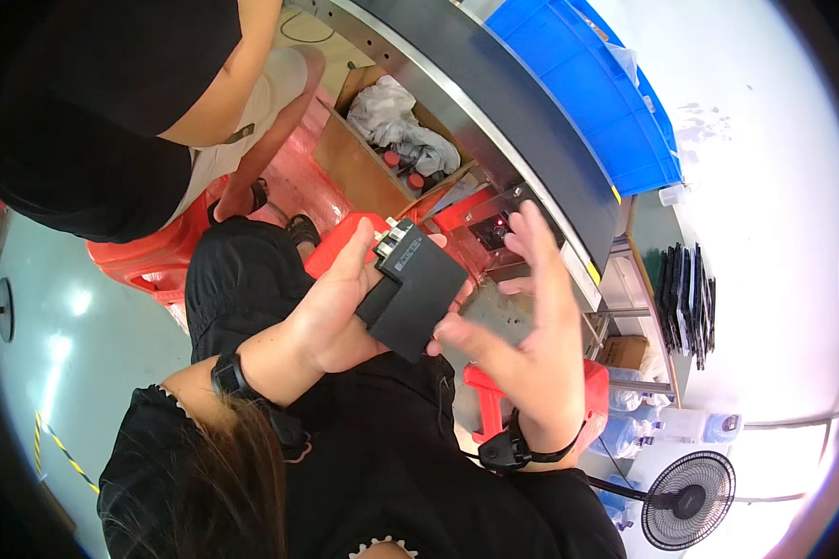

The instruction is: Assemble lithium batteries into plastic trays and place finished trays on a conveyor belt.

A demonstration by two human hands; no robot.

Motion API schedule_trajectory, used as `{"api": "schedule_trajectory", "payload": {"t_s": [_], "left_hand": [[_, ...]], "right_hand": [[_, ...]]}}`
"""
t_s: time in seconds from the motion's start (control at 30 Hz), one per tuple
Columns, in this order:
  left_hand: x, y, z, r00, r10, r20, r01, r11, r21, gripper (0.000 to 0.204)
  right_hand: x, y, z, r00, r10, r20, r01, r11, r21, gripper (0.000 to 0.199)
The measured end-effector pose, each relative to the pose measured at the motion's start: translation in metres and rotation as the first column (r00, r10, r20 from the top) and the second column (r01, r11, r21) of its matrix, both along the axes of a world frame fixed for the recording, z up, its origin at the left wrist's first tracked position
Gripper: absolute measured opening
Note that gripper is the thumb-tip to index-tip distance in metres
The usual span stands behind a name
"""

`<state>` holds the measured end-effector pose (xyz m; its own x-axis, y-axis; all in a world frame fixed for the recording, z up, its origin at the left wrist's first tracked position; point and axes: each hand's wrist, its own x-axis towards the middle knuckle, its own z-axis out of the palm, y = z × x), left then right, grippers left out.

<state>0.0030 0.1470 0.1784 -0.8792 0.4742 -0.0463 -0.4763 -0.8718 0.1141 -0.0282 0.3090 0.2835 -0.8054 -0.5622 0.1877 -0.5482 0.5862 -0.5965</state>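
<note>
A flat black rectangular device (424, 293) with metal connectors along its upper left end and a small printed label lies in my left hand (331, 317). The left fingers wrap behind it, and their tips show at its right edge. To the right of the device, my right hand (531, 340) is raised with fingers spread and slightly blurred. Its thumb comes close to the device's lower right edge; I cannot tell whether they touch. Dark bands with small black units circle both wrists.
A dark conveyor belt (494, 79) with a metal rail runs across the top right, beside a blue crate (587, 84). Beyond my hands stands an open box (364, 172) with plastic bags. Another person (112, 112) sits at left. A fan (688, 500) is at lower right.
</note>
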Motion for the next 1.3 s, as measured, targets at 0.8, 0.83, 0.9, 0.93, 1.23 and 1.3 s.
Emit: {"api": "schedule_trajectory", "payload": {"t_s": [0.8,0.83,0.9,0.93,1.23,1.3], "left_hand": [[0.011,-0.029,0.009,0.980,-0.110,-0.166,0.103,0.994,-0.045,0.079],[0.011,-0.029,0.009,0.987,-0.102,-0.128,0.096,0.994,-0.047,0.077],[0.012,-0.029,0.007,0.992,-0.093,-0.089,0.089,0.995,-0.049,0.076],[0.013,-0.029,0.005,0.996,-0.061,-0.058,0.058,0.996,-0.065,0.076],[0.015,-0.021,-0.001,0.999,0.046,-0.013,-0.047,0.995,-0.088,0.070],[0.013,-0.018,-0.006,0.998,0.058,-0.017,-0.060,0.992,-0.110,0.069]], "right_hand": [[0.003,0.026,-0.021,0.983,0.079,0.167,-0.033,0.964,-0.265,0.049],[0.003,0.027,-0.022,0.979,0.079,0.188,-0.026,0.962,-0.271,0.048],[0.002,0.028,-0.025,0.977,0.086,0.193,-0.033,0.964,-0.262,0.048],[0.001,0.028,-0.026,0.976,0.096,0.197,-0.044,0.966,-0.253,0.048],[-0.011,0.013,-0.043,0.945,0.200,0.259,-0.135,0.959,-0.250,0.063],[-0.015,0.006,-0.047,0.947,0.255,0.195,-0.209,0.951,-0.227,0.072]]}}
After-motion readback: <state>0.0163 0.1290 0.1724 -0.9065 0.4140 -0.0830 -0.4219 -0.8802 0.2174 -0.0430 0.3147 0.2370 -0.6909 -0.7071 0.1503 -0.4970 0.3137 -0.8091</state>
